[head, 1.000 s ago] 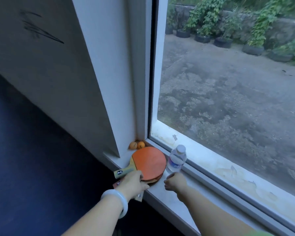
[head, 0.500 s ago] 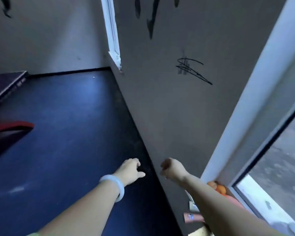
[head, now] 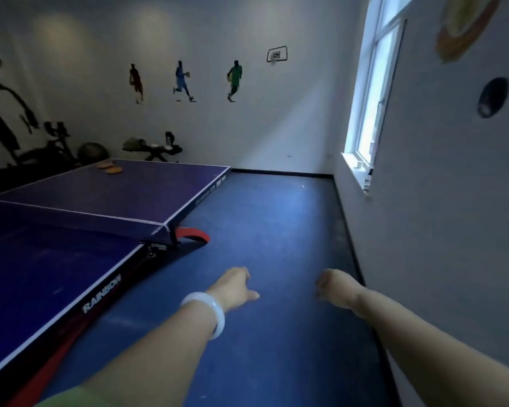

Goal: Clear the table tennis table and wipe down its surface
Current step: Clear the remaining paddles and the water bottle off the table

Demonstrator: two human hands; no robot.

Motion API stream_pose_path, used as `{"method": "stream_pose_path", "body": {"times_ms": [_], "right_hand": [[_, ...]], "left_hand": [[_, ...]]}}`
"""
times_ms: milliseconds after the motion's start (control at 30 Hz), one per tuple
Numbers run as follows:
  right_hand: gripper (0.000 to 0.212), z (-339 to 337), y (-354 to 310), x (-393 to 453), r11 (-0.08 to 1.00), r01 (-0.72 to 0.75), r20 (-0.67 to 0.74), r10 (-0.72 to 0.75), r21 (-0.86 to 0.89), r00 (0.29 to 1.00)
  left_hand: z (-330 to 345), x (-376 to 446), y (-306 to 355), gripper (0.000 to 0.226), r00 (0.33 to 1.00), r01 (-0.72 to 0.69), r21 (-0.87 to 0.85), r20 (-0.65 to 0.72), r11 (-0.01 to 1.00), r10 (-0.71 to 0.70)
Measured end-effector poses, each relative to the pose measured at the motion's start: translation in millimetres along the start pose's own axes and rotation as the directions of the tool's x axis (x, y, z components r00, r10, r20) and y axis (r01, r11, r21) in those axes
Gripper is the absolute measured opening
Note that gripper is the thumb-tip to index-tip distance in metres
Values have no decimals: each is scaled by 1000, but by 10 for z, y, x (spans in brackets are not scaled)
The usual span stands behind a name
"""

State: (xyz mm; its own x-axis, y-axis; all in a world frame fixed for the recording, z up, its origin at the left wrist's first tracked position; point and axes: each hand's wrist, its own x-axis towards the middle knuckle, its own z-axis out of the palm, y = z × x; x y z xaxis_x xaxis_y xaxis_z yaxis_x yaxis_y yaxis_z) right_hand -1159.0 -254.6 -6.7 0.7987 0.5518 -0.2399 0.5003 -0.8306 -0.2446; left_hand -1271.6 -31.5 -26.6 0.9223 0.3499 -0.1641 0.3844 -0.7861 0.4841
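Observation:
A blue table tennis table fills the left of the view, with its net running across it. Two orange paddles lie on the far half near its back left corner. My left hand, with a white bangle on the wrist, hangs over the blue floor to the right of the table, fingers loosely curled and the thumb out, holding nothing. My right hand hangs near the right wall, fingers loosely curled, also empty.
A blue floor aisle runs between the table and the right wall. A window with a white sill is set in that wall. Exercise gear and a grey ball stand at the back wall. A small white ball lies on the floor.
The view has swung from the window sill, where paddles, balls and a bottle were set down, left into the room. Both hands have let go and now hang empty over the floor.

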Motion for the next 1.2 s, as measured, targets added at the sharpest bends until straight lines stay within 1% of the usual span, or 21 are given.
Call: {"method": "stream_pose_path", "body": {"times_ms": [67,133,267,333,467,600,667,767,867,1033,1200], "right_hand": [[28,-154,-158,355,1000,14,-10,-14,8,1000],[38,-281,-255,739,999,34,-8,-34,-9,999],[44,-422,-254,1615,998,50,-6,-51,-24,999],[47,-522,-176,2120,999,51,-3,-51,-13,999],[48,-845,21,3265,995,97,-18,-97,-1,995],[47,-1209,57,4316,987,159,-5,-159,4,987],[47,-1357,28,4807,983,181,10,-182,29,983],[47,-1508,-49,5454,978,208,54,-209,32,976],[49,-1609,-101,6124,971,229,81,-234,62,969],[52,-1871,-92,7449,968,240,94,-246,80,965],[54,-2395,-110,9023,970,223,90,-232,94,969]], "left_hand": [[-250,273,-175,48,999,27,3,-26,1000,-26],[-407,593,-310,48,998,44,22,-36,999,-43],[-516,1408,-431,51,997,73,0,-39,997,-73],[-563,1892,-376,55,996,79,-17,-36,997,-80],[-758,2910,-138,57,996,73,-37,-43,997,-75],[-1008,3837,44,57,990,124,-30,-63,992,-126],[-1126,4258,67,57,984,142,-44,-97,989,-146],[-1264,4805,38,59,978,183,-39,-99,982,-186],[-1426,5436,-51,53,969,218,-20,-119,976,-218],[-1688,6752,-159,54,970,214,4,-119,977,-212],[-2060,8380,-282,54,972,202,-72,-108,977,-209]]}}
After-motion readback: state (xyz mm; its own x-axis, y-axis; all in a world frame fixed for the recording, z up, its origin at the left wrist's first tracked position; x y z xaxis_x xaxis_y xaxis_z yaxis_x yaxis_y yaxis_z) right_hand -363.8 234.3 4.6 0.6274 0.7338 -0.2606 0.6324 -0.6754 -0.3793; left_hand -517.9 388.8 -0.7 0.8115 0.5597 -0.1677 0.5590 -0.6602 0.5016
